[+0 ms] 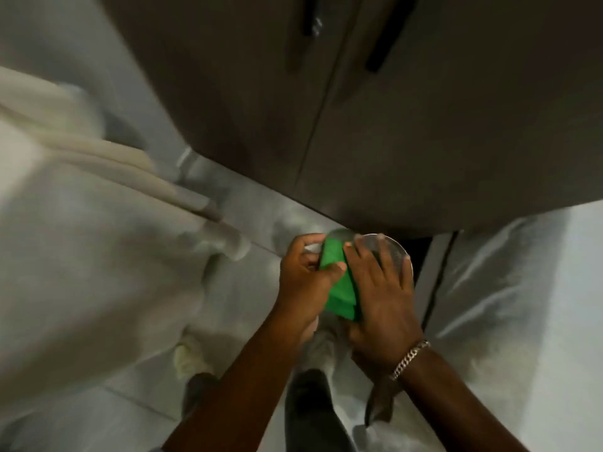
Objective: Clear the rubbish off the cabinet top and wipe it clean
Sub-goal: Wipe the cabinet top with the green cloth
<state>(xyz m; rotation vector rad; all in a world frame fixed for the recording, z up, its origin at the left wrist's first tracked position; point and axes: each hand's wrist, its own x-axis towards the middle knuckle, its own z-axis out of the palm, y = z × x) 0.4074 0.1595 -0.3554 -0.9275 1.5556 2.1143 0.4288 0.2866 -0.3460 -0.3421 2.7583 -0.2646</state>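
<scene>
Two dark cabinet doors (pixel 375 125) above pale floor (pixel 522 321).

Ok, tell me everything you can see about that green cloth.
The green cloth is plain bright green, folded into layers whose stepped edges show at its near end. It looks like soft fabric. It is held between both hands above the floor: the left hand grips its left edge with the thumb on top, the right hand covers its right side. Motion blur hides finer texture.
</scene>
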